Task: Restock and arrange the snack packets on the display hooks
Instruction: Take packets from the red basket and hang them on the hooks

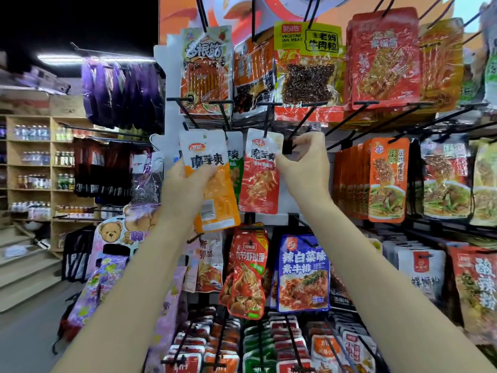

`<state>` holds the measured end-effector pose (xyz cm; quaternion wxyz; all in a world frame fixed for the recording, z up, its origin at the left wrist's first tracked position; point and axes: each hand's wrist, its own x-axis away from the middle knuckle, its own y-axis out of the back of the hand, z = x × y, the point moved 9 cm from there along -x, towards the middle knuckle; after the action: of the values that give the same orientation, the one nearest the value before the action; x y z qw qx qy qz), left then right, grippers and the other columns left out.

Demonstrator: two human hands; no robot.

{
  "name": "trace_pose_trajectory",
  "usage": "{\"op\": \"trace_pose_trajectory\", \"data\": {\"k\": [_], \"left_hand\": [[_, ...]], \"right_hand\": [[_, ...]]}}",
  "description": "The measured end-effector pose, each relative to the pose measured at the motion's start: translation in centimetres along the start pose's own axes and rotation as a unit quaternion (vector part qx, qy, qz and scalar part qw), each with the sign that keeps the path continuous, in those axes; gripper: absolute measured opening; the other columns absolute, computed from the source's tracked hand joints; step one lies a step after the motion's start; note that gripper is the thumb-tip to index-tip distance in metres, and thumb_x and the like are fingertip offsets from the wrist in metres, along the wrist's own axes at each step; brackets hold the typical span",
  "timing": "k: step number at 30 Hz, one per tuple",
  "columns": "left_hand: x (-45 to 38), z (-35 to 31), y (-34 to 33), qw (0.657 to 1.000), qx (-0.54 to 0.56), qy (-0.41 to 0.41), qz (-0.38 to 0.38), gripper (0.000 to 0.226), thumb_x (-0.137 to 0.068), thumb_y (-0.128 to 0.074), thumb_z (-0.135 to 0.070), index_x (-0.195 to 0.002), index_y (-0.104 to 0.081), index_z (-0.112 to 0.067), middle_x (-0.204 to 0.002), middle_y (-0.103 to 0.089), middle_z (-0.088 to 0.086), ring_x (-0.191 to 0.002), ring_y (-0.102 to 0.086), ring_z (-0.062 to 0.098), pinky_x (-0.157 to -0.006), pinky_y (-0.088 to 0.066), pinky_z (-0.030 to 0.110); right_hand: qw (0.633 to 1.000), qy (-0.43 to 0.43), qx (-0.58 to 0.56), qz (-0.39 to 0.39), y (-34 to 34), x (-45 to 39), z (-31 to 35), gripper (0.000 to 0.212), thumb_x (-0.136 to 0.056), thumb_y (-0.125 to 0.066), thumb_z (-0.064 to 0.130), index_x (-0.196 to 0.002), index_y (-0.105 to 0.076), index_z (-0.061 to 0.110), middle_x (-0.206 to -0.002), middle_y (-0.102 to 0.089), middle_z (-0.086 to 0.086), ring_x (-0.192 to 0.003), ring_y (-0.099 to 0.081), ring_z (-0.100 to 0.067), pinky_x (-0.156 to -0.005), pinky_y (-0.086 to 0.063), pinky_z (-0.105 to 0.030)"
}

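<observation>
The left hand (185,181) grips an orange snack packet (212,189) raised before the rack, beside a red packet (259,176) hanging on a hook (267,122), while the right hand (304,168) pinches the black tip of the neighbouring hook (287,148).

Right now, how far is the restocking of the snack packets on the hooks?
Done: most hooks carry full rows, like the yellow packets above. In hand: the left hand grips an orange packet, not yet hung; the right hand pinches the black hook end beside a hanging red packet. Left: hang the orange packet; I cannot tell how many more remain.
</observation>
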<state>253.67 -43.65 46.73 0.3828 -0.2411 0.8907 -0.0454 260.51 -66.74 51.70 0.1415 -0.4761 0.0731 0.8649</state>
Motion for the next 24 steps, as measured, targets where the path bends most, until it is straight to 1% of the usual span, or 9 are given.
{"op": "trace_pose_trajectory", "data": {"k": [2, 5, 9, 12, 15, 17, 19, 21, 24], "left_hand": [[0.4, -0.9, -0.5, 0.999, 0.003, -0.027, 0.032, 0.013, -0.089, -0.076, -0.018, -0.08, -0.066, -0.018, -0.074, -0.072, -0.002, -0.073, -0.069, 0.019, -0.073, -0.059, 0.042], [1.2, -1.8, -3.2, 0.994, 0.003, -0.05, 0.1, 0.008, -0.085, -0.076, -0.013, -0.086, -0.068, -0.013, -0.074, -0.075, -0.003, -0.068, -0.071, 0.013, -0.062, -0.058, 0.03], [2.3, -2.3, -6.3, 0.99, -0.01, -0.09, 0.11, 0.045, -0.08, -0.082, -0.009, -0.111, -0.054, -0.026, -0.088, -0.076, -0.003, -0.075, -0.074, 0.01, -0.064, -0.058, 0.025], [2.8, -3.0, -8.1, 0.97, -0.127, -0.183, 0.101, 0.056, -0.079, -0.087, -0.03, -0.124, -0.054, -0.035, -0.111, -0.065, -0.013, -0.096, -0.067, 0.005, -0.082, -0.057, 0.025], [3.7, -2.1, -11.6, 0.95, -0.18, -0.171, 0.192, 0.082, -0.068, -0.08, -0.061, -0.14, -0.049, -0.036, -0.133, -0.06, -0.009, -0.12, -0.058, 0.005, -0.096, -0.049, 0.023], [4.2, -1.3, -13.5, 0.945, -0.169, -0.148, 0.237, 0.067, -0.079, -0.078, -0.055, -0.136, -0.051, -0.033, -0.126, -0.065, -0.004, -0.112, -0.062, 0.001, -0.093, -0.05, 0.022], [4.0, -0.9, -13.5, 0.964, -0.131, -0.121, 0.197, 0.021, -0.097, -0.066, -0.038, -0.111, -0.065, -0.023, -0.098, -0.073, 0.003, -0.085, -0.067, 0.01, -0.08, -0.056, 0.033], [3.4, 0.7, -13.0, 0.986, -0.049, -0.043, 0.153, 0.022, -0.101, -0.061, -0.037, -0.093, -0.072, -0.02, -0.089, -0.075, 0.003, -0.08, -0.07, 0.02, -0.077, -0.057, 0.042], [3.4, 1.8, -13.7, 0.987, 0.048, 0.027, 0.154, 0.019, -0.096, -0.066, -0.031, -0.083, -0.075, -0.02, -0.081, -0.078, -0.001, -0.075, -0.075, 0.016, -0.068, -0.062, 0.036]], "right_hand": [[0.998, -0.001, -0.056, 0.027, 0.4, 0.5, 0.7, 0.016, -0.094, -0.069, 0.026, -0.093, -0.055, 0.018, -0.079, -0.053, 0.005, -0.064, -0.048, 0.0, -0.056, -0.038, -0.011], [0.967, -0.054, -0.18, 0.175, -1.3, 1.9, 1.7, 0.021, -0.097, -0.064, 0.036, -0.098, -0.063, 0.014, -0.07, -0.056, -0.003, -0.053, -0.05, -0.008, -0.046, -0.039, -0.019], [0.958, -0.015, -0.203, 0.202, -0.4, 2.3, 2.0, 0.007, -0.096, -0.068, 0.02, -0.101, -0.067, 0.016, -0.071, -0.069, -0.001, -0.049, -0.056, -0.013, -0.042, -0.041, -0.023], [0.961, -0.033, -0.224, 0.159, 1.9, 1.6, 0.6, 0.025, -0.095, -0.069, 0.017, -0.112, -0.063, 0.0, -0.077, -0.067, -0.012, -0.046, -0.056, -0.019, -0.044, -0.045, -0.03], [0.938, -0.052, -0.289, 0.184, 2.6, 1.7, 0.0, 0.022, -0.094, -0.067, 0.024, -0.103, -0.065, 0.004, -0.072, -0.065, -0.002, -0.052, -0.06, -0.015, -0.05, -0.05, -0.029], [0.925, -0.056, -0.31, 0.211, 2.7, 2.0, -0.2, 0.029, -0.089, -0.065, 0.039, -0.096, -0.066, 0.011, -0.077, -0.068, -0.004, -0.061, -0.065, -0.017, -0.057, -0.053, -0.029], [0.937, -0.056, -0.28, 0.201, 3.4, 1.7, -0.8, 0.038, -0.086, -0.063, 0.047, -0.095, -0.069, 0.011, -0.079, -0.067, -0.009, -0.063, -0.063, -0.02, -0.056, -0.053, -0.029], [0.962, -0.054, -0.219, 0.152, 4.8, 1.0, -1.8, 0.034, -0.091, -0.065, 0.043, -0.093, -0.066, 0.01, -0.073, -0.062, -0.008, -0.057, -0.056, -0.017, -0.049, -0.046, -0.026], [0.975, -0.061, -0.175, 0.122, 5.6, -0.1, -2.9, 0.033, -0.094, -0.066, 0.044, -0.103, -0.06, 0.013, -0.081, -0.059, -0.001, -0.061, -0.056, -0.01, -0.054, -0.047, -0.026]]}}
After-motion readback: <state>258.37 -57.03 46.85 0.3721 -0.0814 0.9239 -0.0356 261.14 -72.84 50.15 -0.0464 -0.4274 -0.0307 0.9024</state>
